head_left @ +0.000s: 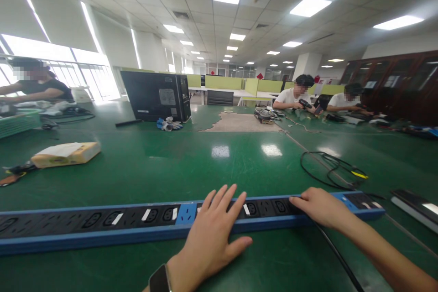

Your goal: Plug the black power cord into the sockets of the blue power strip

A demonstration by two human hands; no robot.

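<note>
And the long blue power strip is lying right across the near side of the green table, running from the left edge of view out beyond the right hand. The left hand is spreading wide open, palm down, fingers splayed over the strip's middle, thumb sticking out on the near side, and it's gripping nothing! The right hand is curling over the strip towards its right end, thumb pointing left above the dark sockets; whether its bent fingers are closing on anything, we cannot tell. A black cable is trailing from beneath that hand to the bottom edge. Farther back, a looped black cord is sprawling near the strip's right end, a yellow packet is sitting off left, and gloves are lying beside a standing black computer case
</note>
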